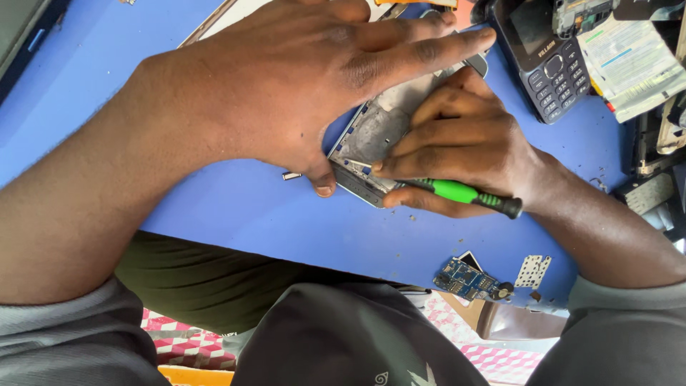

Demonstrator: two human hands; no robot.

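An opened phone body (pixel 375 129), a grey metal frame with its insides bare, lies on the blue work mat (pixel 236 207). My left hand (pixel 286 78) lies flat over its upper part, fingers stretched along it and thumb pressed against its lower edge. My right hand (pixel 457 150) grips a green-and-black screwdriver (pixel 464 193), whose tip is hidden under the fingers at the frame's lower corner. A tiny metal part (pixel 291 175) lies on the mat just left of my left thumb.
A dark keypad phone (pixel 547 57) lies at the top right beside a folded paper (pixel 629 61) and dark phone parts. A small blue circuit board (pixel 468 280) and a perforated metal shield (pixel 533 271) sit near the mat's front edge.
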